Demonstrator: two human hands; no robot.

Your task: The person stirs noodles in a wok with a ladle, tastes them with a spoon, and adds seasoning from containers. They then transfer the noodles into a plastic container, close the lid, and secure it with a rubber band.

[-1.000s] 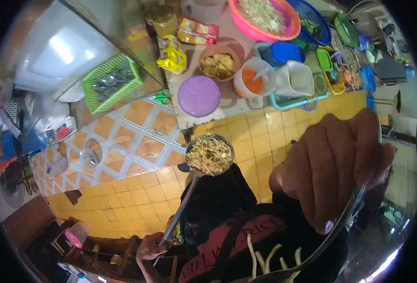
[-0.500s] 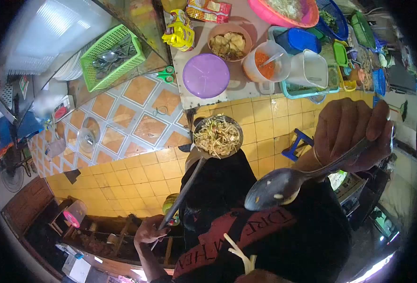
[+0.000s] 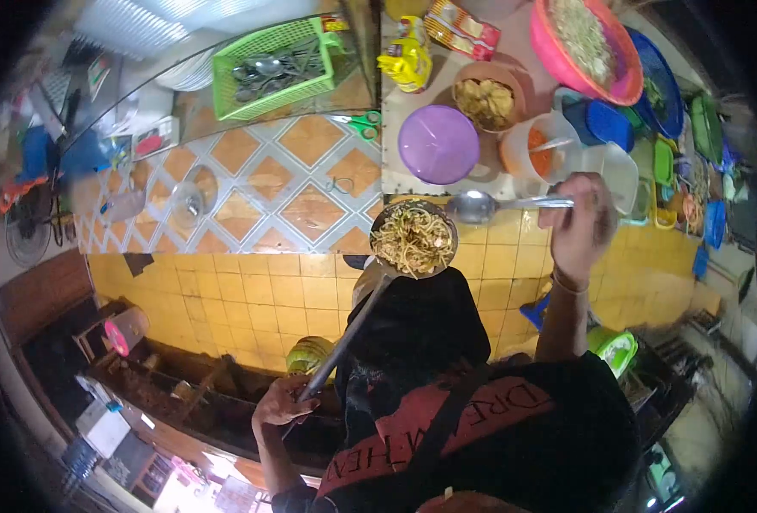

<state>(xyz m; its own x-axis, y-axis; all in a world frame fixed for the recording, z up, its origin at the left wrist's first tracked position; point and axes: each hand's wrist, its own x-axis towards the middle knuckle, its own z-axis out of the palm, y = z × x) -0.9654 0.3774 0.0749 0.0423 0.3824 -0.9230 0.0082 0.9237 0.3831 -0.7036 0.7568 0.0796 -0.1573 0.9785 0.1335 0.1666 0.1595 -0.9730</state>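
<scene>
A: Head view: our left hand (image 3: 282, 402) has its fingers wrapped round the ladle (image 3: 413, 238) handle, noodles heaped in its bowl well beyond them.

B: And our right hand (image 3: 579, 224) grips the spoon (image 3: 474, 206), its bowl just beside the ladle, near the purple lid (image 3: 438, 144).

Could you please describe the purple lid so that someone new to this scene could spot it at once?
Find the pale counter above the yellow tiled floor. The purple lid lies near its front edge, just above the pan of noodles and left of the tub of orange sauce. It is the only flat, plain purple disc there.
</scene>
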